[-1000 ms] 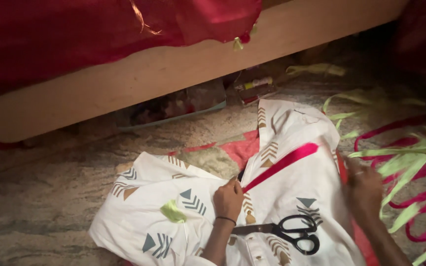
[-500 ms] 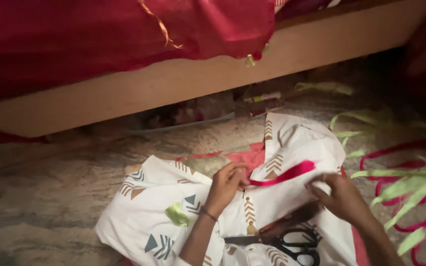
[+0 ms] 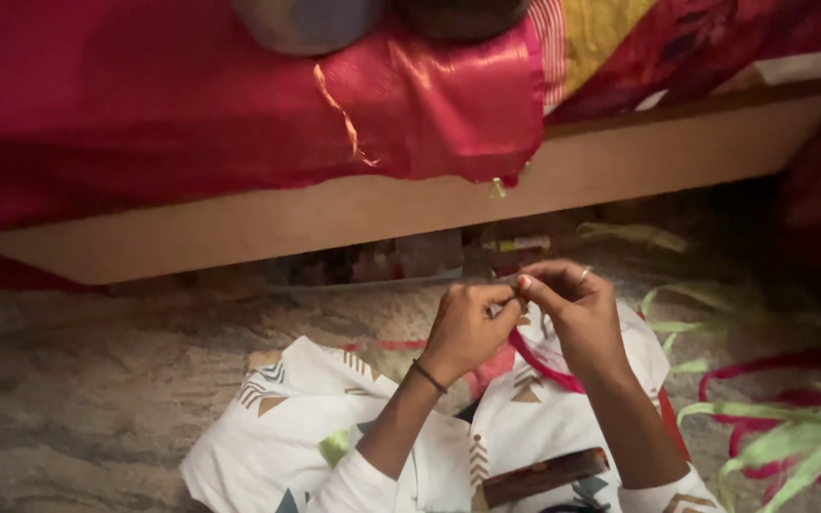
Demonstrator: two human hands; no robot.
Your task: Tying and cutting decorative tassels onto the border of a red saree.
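A pink-red ribbon (image 3: 544,364) is pinched at its upper end between the fingertips of both hands, which are raised and brought together just above a white patterned cloth (image 3: 287,427). The left hand (image 3: 466,326) is closed, its grip pressed together on the ribbon end, with a dark thin bangle (image 3: 428,376) seen at the wrist. The right hand (image 3: 574,309) meets it fingertip to fingertip, its grip likewise pinched on the same end; a ring (image 3: 582,276) is worn on one finger. From the fingertips the ribbon is led down and to the right, across the cloth and under the right forearm.

The cloth is spread on a mottled beige carpet (image 3: 78,399) and is printed with brown and grey triangles and arrow shapes. A dark brown, bar-shaped object (image 3: 545,476) lies on the cloth below the hands, between the two forearms; what it is cannot be told. To the right of the cloth, loose green strips (image 3: 772,446) and red strips (image 3: 791,366) are scattered over the carpet. Beyond the cloth, a wooden bed frame (image 3: 353,209) runs across the view, and shiny red fabric (image 3: 239,104) hangs over its edge.
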